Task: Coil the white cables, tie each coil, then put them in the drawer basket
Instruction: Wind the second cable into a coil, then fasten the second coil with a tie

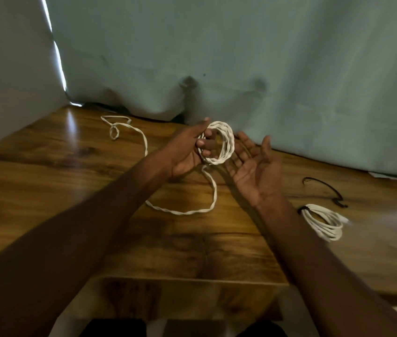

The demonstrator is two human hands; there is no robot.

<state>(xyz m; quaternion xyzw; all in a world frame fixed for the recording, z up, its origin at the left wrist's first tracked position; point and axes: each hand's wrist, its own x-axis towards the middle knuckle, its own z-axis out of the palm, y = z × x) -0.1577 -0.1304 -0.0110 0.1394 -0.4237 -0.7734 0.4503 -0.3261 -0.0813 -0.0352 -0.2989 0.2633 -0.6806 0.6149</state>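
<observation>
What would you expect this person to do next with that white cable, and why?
Probably the open right hand picks up the loose tail for another loop: the left hand holds a partial coil, while much cable lies uncoiled on the table.

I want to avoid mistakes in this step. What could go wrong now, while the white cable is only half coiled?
1. Only the left hand holds the coil; the right hand is open beside it, so the loops may spring apart.
2. The loose tail trails across the table with a small loop at its far end, which may knot when pulled.
3. The black tie lies far right near the tied coil; reaching for it may loosen the coil.
</observation>
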